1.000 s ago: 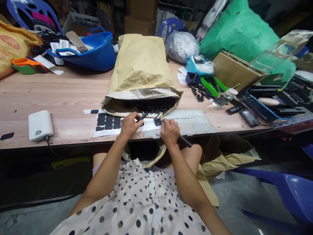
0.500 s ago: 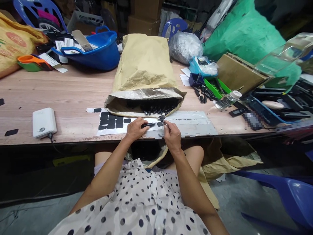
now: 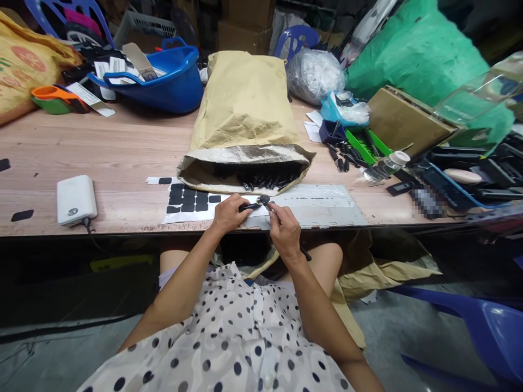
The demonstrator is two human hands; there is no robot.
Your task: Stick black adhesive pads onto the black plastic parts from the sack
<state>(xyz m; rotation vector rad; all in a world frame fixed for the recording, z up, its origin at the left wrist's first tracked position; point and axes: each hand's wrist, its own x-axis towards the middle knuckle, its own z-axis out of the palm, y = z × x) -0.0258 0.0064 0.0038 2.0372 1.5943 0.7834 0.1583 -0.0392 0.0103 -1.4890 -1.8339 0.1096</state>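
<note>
My left hand [image 3: 229, 213] is closed around a slim black piece [image 3: 249, 206], which points right, low over the grey board [image 3: 322, 209] at the table's front edge. In my closed right hand [image 3: 285, 230] is a small hammer-like tool [image 3: 265, 200] with a dark rounded head and a thin shaft. Its head meets or overlaps the tip of the black piece; contact cannot be told. A dark handle end sticks out below the right wrist. Left of my hands lies a white sheet of black stickers [image 3: 188, 198]. Behind them, an open paper sack [image 3: 245, 109] holds many black parts.
A white power bank [image 3: 76, 200] with a cable sits at the left. A blue basin [image 3: 163, 87] stands behind it. To the right are a green tray [image 3: 368, 146], a clear bottle [image 3: 386, 166], loose black parts and a blue tray [image 3: 445, 188]. A blue chair [image 3: 490, 326] stands lower right.
The tool's head has shifted left to the tip of the black piece, and my right hand has turned, with the handle end now showing below the wrist. My left hand keeps its hold.
</note>
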